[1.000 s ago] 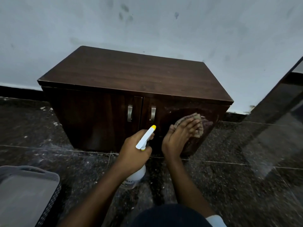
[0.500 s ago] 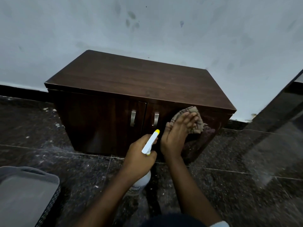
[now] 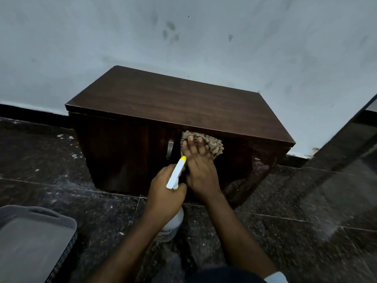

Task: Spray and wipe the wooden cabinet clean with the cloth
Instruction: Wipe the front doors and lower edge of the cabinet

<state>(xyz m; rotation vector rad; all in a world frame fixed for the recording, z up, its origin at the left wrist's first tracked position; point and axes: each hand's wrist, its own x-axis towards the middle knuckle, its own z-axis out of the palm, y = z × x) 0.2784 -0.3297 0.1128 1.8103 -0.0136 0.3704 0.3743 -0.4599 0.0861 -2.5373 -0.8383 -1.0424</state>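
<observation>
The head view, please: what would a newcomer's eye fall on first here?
The dark wooden cabinet against the pale wall fills the middle of the view. High on its front, beside a metal handle, the right hand presses a beige cloth flat, while the left hand just below holds a white spray bottle with a yellow nozzle tip. A grey basket sits at the lower left on the dark floor.

The left hand (image 3: 165,195) covers most of the spray bottle (image 3: 176,173), and I cannot read its label print, which is too small. The right hand (image 3: 201,172) hides part of the cloth (image 3: 213,145) and the cabinet (image 3: 173,103) door behind it. The basket (image 3: 61,218) is cut off by the left and bottom edges.
</observation>
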